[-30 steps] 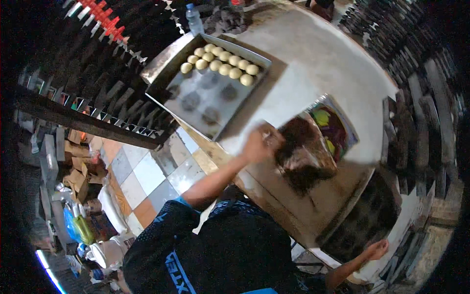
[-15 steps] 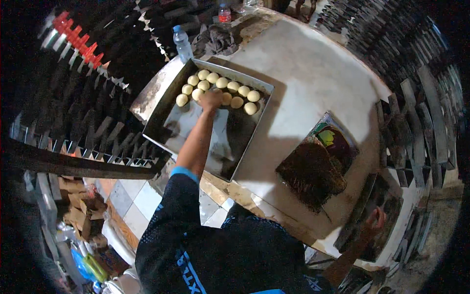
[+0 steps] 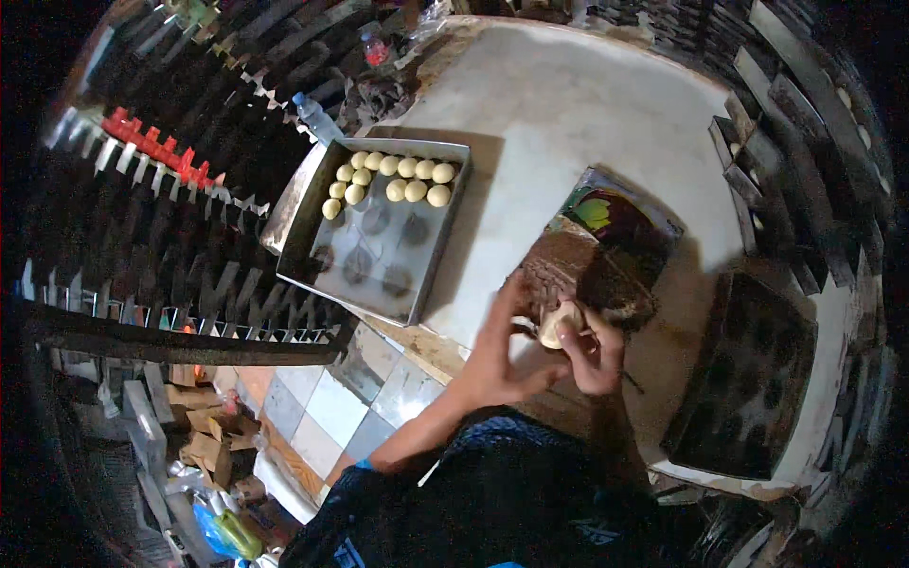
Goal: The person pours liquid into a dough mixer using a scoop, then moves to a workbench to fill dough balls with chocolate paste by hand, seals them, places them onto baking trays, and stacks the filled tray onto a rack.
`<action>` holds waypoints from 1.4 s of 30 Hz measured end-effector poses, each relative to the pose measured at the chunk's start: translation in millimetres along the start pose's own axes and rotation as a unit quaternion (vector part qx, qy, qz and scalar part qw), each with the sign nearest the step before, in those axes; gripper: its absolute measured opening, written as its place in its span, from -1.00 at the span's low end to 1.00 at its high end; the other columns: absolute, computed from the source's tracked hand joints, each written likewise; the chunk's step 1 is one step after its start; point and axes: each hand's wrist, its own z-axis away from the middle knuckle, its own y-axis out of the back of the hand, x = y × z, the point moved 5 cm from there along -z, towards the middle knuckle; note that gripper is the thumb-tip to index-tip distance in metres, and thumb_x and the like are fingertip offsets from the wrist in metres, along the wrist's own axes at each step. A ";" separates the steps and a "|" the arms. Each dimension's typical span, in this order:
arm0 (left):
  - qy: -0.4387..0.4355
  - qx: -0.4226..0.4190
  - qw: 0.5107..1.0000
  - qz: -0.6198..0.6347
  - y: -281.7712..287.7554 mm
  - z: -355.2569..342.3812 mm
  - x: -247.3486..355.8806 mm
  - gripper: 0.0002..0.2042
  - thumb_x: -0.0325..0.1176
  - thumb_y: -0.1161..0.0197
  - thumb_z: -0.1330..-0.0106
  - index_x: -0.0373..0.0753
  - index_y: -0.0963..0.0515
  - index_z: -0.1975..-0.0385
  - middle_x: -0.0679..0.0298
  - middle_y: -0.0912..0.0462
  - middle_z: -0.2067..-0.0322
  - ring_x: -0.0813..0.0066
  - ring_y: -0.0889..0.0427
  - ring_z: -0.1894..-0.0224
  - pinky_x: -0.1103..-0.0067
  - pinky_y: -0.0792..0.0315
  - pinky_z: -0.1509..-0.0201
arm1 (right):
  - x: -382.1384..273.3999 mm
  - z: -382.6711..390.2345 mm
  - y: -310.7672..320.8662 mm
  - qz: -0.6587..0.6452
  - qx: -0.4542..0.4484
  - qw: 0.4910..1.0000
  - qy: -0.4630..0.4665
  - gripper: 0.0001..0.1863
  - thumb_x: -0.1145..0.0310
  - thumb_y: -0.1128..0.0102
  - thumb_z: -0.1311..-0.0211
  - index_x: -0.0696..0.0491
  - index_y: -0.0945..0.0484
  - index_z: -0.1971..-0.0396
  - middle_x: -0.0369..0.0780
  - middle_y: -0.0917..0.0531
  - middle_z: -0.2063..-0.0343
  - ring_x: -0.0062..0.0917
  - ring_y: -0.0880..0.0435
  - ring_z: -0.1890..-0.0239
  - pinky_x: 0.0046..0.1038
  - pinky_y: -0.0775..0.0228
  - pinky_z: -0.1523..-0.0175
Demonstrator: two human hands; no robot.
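Over the table's near edge, my right hand pinches a pale dough ball between thumb and fingers. Close beside it, to the left, is my left hand, its thumb and fingers spread apart. Behind both hands lies a shallow container of dark, crumbly stuff with a green and purple patterned part at its far end. To the left stands a square metal tray, where several round dough balls sit in rows along the far and left sides.
A dark, flat tray lies at the table's right edge. Stacked dark trays or slats rise beyond it. A clear water bottle stands behind the metal tray. A pale work table runs to the back; tiled floor shows at left.
My left hand has come back from the metal tray to the near table edge. My right hand has moved left from the dark tray and now holds a dough ball. The view has shifted.
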 end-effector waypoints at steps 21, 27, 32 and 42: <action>0.210 0.123 0.963 0.114 48.5 223.3 14.5 -0.65 -0.23 0.00 -0.38 -0.46 -0.46 0.11 0.12 -0.61 0.31 0.43 -0.57 0.23 0.56 -0.41 0.13 | -19.7 156.3 -141.8 0.229 -0.031 0.879 0.416 -0.68 0.20 0.15 -0.33 0.12 -0.52 0.32 -0.11 -0.47 0.53 -0.33 -0.53 0.42 -0.37 -0.39 0.26; 0.294 0.098 0.847 0.432 24.8 270.3 -40.6 -0.63 -0.16 -0.05 -0.35 -0.36 -0.43 0.07 0.23 -0.55 0.17 0.50 -0.55 0.19 0.60 -0.44 0.10 | 40.2 173.6 -158.7 0.097 -0.058 0.949 0.294 -0.67 0.21 0.15 -0.33 0.13 -0.52 0.23 -0.15 -0.54 0.42 -0.41 -0.53 0.36 -0.40 -0.35 0.20; 0.319 0.055 0.746 0.582 22.9 258.3 -71.1 -0.57 -0.15 -0.04 -0.34 -0.44 -0.39 0.02 0.11 -0.55 0.10 0.36 -0.58 0.08 0.56 -0.54 0.08 | 55.2 119.0 -52.5 0.253 0.026 0.933 0.253 -0.82 0.49 -0.03 -0.14 0.11 -0.57 0.28 -0.14 -0.65 0.34 -0.42 -0.61 0.24 -0.45 -0.40 0.08; 0.292 0.083 0.866 0.398 66.2 184.5 -97.5 -0.58 -0.25 -0.07 -0.33 -0.32 -0.33 -0.12 0.17 -0.51 0.04 0.39 -0.51 0.00 0.45 -0.36 -0.13 | 78.7 42.3 91.1 0.645 0.064 0.708 0.280 -0.65 0.56 -0.07 -0.01 0.11 -0.44 0.12 -0.01 -0.54 0.30 -0.11 -0.52 0.21 -0.22 -0.42 0.16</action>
